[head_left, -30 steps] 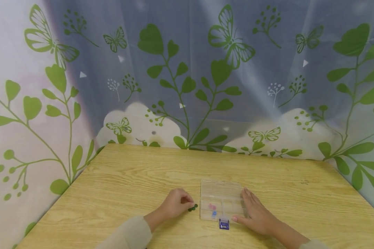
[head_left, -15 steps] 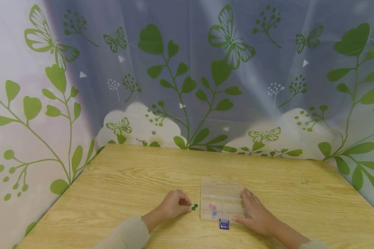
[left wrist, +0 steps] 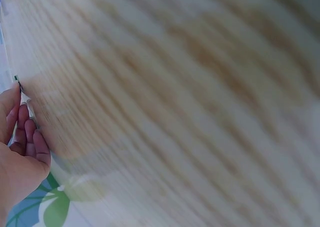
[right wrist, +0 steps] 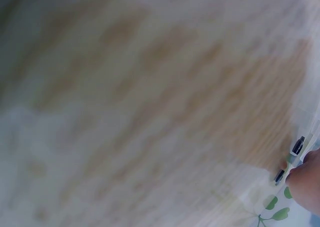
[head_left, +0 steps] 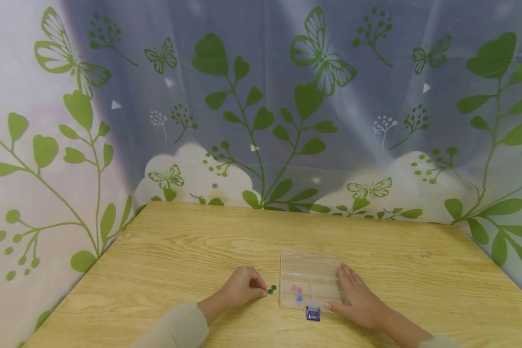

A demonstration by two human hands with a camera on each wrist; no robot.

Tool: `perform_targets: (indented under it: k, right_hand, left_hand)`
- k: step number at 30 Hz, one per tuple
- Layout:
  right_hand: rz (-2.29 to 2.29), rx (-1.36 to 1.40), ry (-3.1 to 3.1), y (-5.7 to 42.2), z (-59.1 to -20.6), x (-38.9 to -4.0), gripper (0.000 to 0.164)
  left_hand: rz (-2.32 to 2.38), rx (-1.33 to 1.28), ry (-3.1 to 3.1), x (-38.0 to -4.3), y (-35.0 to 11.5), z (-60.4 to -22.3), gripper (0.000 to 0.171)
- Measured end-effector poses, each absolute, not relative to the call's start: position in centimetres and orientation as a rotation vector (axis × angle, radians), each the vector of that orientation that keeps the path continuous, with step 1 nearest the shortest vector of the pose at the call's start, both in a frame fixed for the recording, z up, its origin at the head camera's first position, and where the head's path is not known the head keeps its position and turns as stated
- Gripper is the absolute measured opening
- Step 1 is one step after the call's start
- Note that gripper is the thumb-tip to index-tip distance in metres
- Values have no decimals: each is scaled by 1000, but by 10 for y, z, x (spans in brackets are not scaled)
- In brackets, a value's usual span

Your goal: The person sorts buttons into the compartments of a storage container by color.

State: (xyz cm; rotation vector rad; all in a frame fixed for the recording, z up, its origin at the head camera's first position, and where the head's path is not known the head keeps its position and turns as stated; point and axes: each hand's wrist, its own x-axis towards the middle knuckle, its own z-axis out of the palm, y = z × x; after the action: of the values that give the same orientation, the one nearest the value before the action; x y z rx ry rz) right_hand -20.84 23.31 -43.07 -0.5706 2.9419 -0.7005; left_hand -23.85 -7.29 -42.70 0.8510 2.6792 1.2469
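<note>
My left hand pinches a small dark green disc between thumb and forefinger, its thin edge showing at the fingertips in the left wrist view. Two more green discs lie on the table just beyond those fingertips. To their right is a clear plastic compartment box, with a blue-purple latch at its front edge. Small pink pieces and blue pieces are in its left compartments. My right hand rests along the box's right side, fingers straight, thumb at the front corner.
The wood-grain table reaches back to a hanging cloth printed with green leaves and butterflies. More of this cloth borders the table on the left and right.
The left hand has drawn back slightly left from the green discs, with one now pinched at its fingertips. The right hand and the box have stayed in place.
</note>
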Motion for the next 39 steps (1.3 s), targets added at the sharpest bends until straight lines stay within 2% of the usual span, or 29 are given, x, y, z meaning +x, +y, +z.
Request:
perform_targets:
  k: [39]
  right_hand:
    - [-687,-552,2925,234,-429,-208,97]
  left_hand:
    - [1302,798,2660,-240,-75,-429,11]
